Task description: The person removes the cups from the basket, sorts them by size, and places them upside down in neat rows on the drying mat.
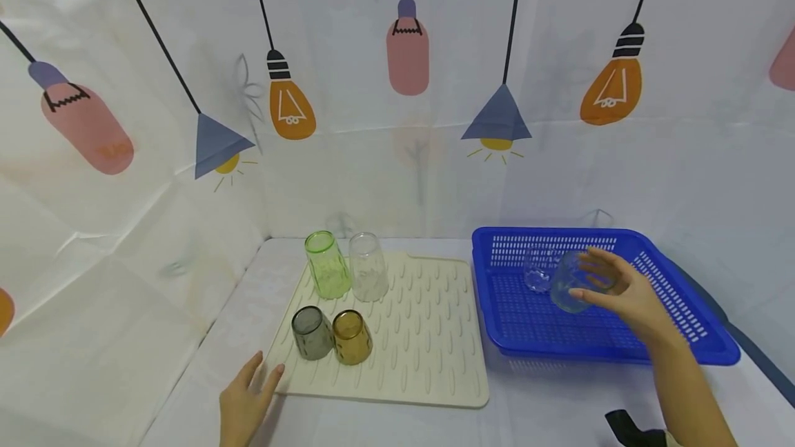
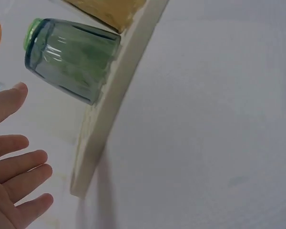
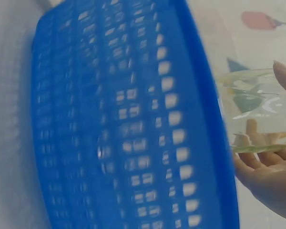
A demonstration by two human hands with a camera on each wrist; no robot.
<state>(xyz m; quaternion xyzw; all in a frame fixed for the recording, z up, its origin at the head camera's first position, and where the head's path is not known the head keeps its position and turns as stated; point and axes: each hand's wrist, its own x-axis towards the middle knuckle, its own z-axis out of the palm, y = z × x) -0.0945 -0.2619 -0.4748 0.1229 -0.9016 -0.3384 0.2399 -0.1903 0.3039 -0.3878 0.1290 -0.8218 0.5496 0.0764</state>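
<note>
My right hand (image 1: pixel 630 292) grips a clear glass (image 1: pixel 568 287) over the blue basket (image 1: pixel 559 347), thumb on the near side and fingers round the far side. The right wrist view shows this glass beyond the basket's rim. Another clear glass (image 1: pixel 537 274) is in the basket, partly behind the held one. My left hand (image 1: pixel 243 402), fingers spread and holding nothing, is by the near left corner of a cream drying mat (image 1: pixel 428 336). The grey glass (image 1: pixel 312 334) on the mat is the one nearest to it.
Beside the grey glass stands an amber glass (image 1: pixel 352 338). Behind them on the mat are a green glass (image 1: pixel 328 266) and a clear ribbed glass (image 1: pixel 369 267). A white curtain (image 1: pixel 348 185) printed with lamps hangs behind the white table (image 1: pixel 348 426).
</note>
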